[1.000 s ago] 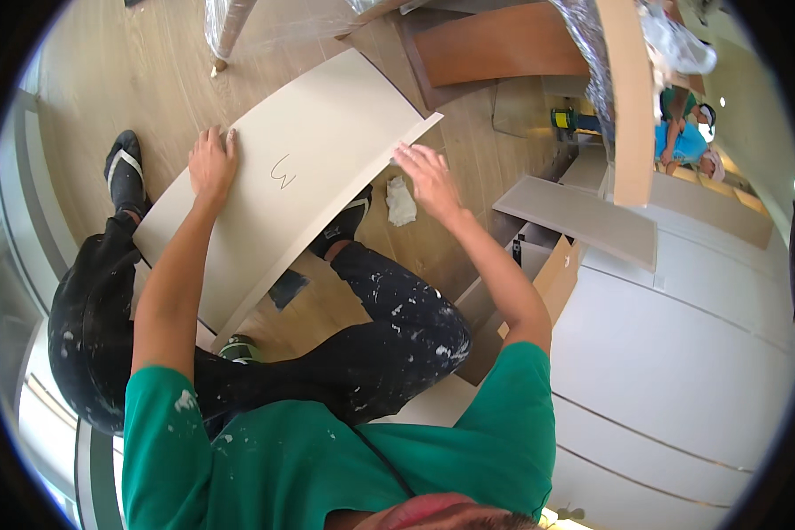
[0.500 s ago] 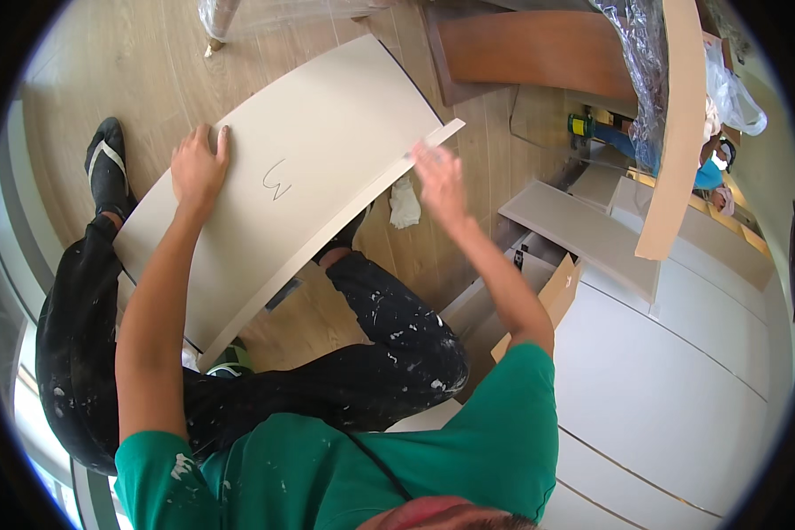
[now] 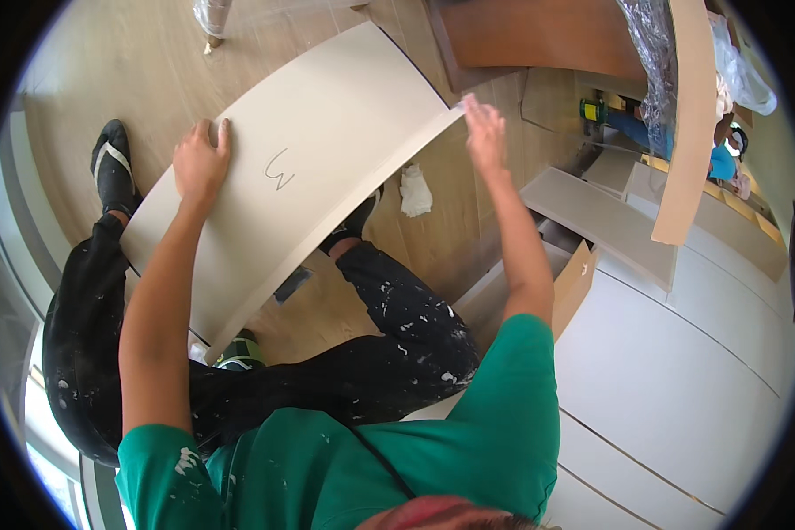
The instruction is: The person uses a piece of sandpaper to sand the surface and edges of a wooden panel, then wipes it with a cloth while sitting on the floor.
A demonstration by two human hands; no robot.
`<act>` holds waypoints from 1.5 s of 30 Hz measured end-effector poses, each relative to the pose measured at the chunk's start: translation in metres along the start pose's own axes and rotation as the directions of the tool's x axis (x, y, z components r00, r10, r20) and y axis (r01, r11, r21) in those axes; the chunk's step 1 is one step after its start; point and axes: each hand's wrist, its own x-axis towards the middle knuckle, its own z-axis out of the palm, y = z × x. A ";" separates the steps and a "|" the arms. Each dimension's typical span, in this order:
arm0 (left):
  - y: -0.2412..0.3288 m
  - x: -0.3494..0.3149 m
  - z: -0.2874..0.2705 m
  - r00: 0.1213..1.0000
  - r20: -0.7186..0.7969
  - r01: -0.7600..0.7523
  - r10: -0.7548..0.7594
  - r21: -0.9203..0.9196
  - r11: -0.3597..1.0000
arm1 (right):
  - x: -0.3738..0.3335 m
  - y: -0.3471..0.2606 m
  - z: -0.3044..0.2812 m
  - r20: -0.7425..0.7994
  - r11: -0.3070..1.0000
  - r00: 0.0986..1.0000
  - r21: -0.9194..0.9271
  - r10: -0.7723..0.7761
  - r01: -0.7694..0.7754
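A long cream-coloured board (image 3: 327,150) with a pencil mark on its face slants above the wooden floor, over my paint-spattered black trousers. My left hand (image 3: 200,163) lies flat on its left part with the fingers hooked over the upper edge. My right hand (image 3: 483,132) presses with spread fingers against the board's right corner edge. Both arms are stretched out from green sleeves.
A crumpled white rag (image 3: 414,192) lies on the floor under the board. White panels (image 3: 680,371) and an open cardboard box (image 3: 574,278) sit at the right. A brown wooden panel (image 3: 539,35) and a plastic-wrapped upright (image 3: 649,62) stand at the top. Another person in blue (image 3: 724,159) is at far right.
The board has come closer and higher in view, its right corner swinging up. Both hands stayed on it and moved with it.
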 end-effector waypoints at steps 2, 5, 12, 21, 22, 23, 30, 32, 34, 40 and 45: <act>0.000 -0.003 0.003 1.000 -0.017 0.013 -0.013 -0.004 1.000 | 0.006 0.028 0.007 0.106 0.983 0.978 -0.050 0.181 -0.177; 0.000 0.001 0.003 1.000 0.002 -0.008 0.008 -0.005 1.000 | 0.012 0.046 0.003 0.176 0.951 0.940 0.055 0.292 -0.306; 0.001 -0.005 0.002 0.999 -0.013 0.030 -0.030 0.004 1.000 | 0.005 -0.010 -0.017 0.020 0.976 0.997 0.206 -0.075 0.069; 0.001 -0.001 -0.001 1.000 0.020 0.015 -0.015 0.014 1.000 | -0.053 -0.148 -0.067 -0.012 0.848 0.946 0.440 -0.324 0.296; -0.001 -0.003 -0.002 1.000 0.026 0.014 -0.014 0.008 1.000 | -0.045 -0.122 -0.055 -0.055 0.875 0.945 0.365 -0.322 0.319; -0.003 -0.002 0.000 0.999 0.030 0.016 -0.016 0.004 1.000 | -0.035 -0.102 -0.047 -0.056 0.941 0.969 0.234 -0.239 0.245; -0.009 0.001 0.010 1.000 0.016 0.014 -0.014 0.002 1.000 | -0.044 -0.132 -0.058 -0.076 0.870 0.946 0.375 -0.315 0.320; -0.007 0.002 0.005 1.000 0.028 -0.002 0.002 -0.008 1.000 | -0.040 -0.116 -0.050 0.004 0.960 0.988 0.236 -0.154 0.149; -0.009 0.002 0.007 1.000 0.026 -0.006 0.006 -0.004 1.000 | -0.050 -0.145 -0.062 0.070 0.974 0.994 0.216 -0.085 0.068; -0.009 0.003 0.001 1.000 0.016 -0.010 0.010 -0.002 1.000 | -0.041 -0.136 -0.065 -0.012 0.971 0.993 0.210 -0.117 0.117; -0.009 0.004 0.005 1.000 0.020 -0.007 0.007 0.002 1.000 | -0.057 -0.162 -0.075 0.048 0.954 0.991 0.279 -0.127 0.108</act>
